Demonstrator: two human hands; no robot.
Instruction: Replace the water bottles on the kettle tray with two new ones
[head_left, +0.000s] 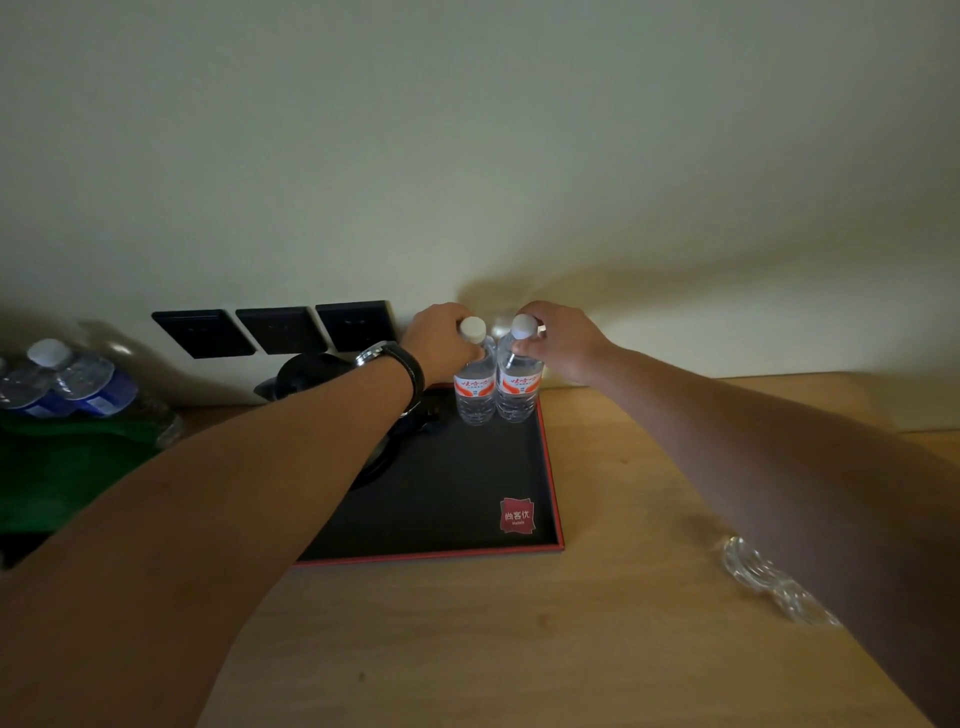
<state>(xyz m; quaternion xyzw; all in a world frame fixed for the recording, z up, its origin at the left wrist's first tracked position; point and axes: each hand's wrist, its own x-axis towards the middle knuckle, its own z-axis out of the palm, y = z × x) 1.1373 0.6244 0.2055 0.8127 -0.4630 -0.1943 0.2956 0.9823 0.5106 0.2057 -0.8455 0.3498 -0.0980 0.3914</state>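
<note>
Wooden desk, nearest and largest. Black kettle tray, red-edged, on desk. Kettle, tray's far left. Two water bottles, upright, touching, tray's far right corner. Left hand, fingers curled round left bottle's neck; right hand, fingers pinching right bottle's neck.

Two red-labelled water bottles stand upright on one black tray, one hand at each cap. Three dark wall sockets line the wall, one kettle sits below, and two blue-labelled bottles lie at left.
</note>
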